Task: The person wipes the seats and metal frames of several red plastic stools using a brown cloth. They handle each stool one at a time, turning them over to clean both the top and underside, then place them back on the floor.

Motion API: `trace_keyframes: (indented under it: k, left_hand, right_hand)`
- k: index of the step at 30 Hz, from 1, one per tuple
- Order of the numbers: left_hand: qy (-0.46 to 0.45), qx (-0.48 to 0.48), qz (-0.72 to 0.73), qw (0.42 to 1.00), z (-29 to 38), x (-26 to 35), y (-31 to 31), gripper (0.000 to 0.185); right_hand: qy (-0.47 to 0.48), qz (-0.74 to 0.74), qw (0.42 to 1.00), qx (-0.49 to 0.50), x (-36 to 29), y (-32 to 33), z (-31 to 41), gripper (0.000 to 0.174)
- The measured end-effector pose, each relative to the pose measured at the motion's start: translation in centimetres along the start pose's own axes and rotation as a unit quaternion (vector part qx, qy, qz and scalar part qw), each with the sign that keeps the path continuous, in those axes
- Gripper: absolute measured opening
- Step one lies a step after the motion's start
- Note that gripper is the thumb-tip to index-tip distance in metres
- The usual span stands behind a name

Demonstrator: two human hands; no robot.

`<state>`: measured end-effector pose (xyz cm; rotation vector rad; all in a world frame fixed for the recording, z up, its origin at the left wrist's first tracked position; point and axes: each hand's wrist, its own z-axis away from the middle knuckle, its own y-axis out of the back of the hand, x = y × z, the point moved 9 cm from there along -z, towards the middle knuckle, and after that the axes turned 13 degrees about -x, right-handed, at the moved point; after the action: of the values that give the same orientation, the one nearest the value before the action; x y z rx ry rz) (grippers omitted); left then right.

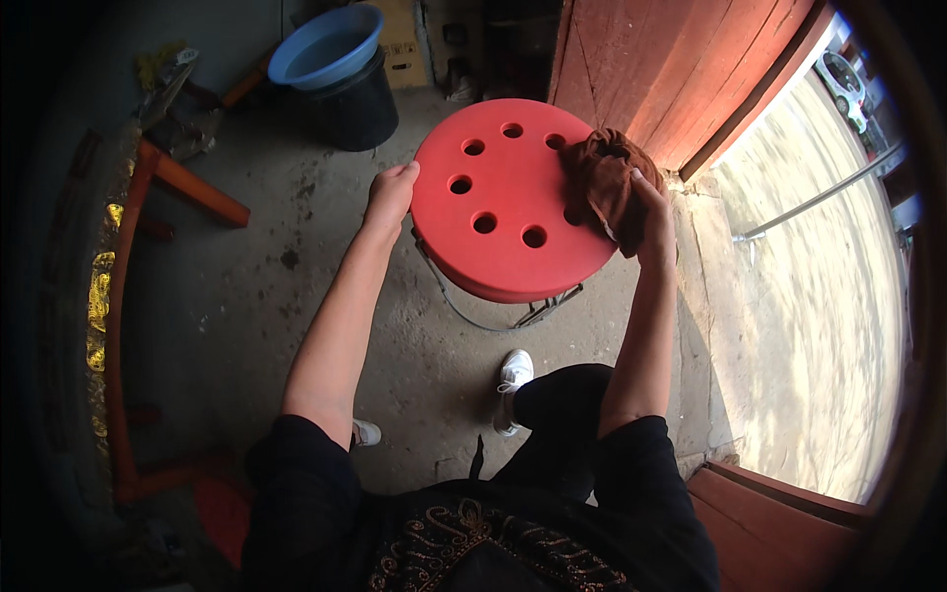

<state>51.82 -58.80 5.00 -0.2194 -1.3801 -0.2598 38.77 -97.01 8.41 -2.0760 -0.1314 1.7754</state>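
A round red plastic stool seat with several holes is before me, on thin metal legs partly hidden below it. My left hand grips the seat's left edge, its thumb against the rim. In my right hand is a bunched brown cloth, pressed to the right side of the seat. The cloth covers part of the seat there and hides some of its holes.
A blue basin rests on a black bucket at the upper left. An open red wooden door stands beyond the stool. On the left is a wooden table or frame. A doorway sill borders the sunlit ground outside.
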Motion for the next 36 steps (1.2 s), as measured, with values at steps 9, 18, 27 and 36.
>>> trace_keyframes:
  k: [9, 18, 27, 36]
  left_hand:
    - [0.020, -0.015, -0.015, 1.000, -0.1, 0.4, -0.5, 0.036]
    - [-0.018, 0.012, 0.116, 0.993, 2.4, 4.2, -0.4, 0.026]
    - [-0.237, -0.045, 0.182, 0.953, 8.0, 22.2, 0.8, 0.029]
    - [-0.377, -0.059, 0.189, 0.905, 20.9, 36.1, 8.5, 0.018]
  right_hand:
    - [0.015, 0.038, 0.997, 0.062, 0.1, 0.4, -0.3, 0.052]
    - [0.029, -0.170, 0.983, 0.064, -2.3, -1.0, 0.2, 0.046]
    - [0.297, -0.134, 0.945, 0.042, -21.4, -8.3, 3.4, 0.044]
    - [0.370, -0.114, 0.919, -0.082, -33.8, -18.3, 8.8, 0.044]
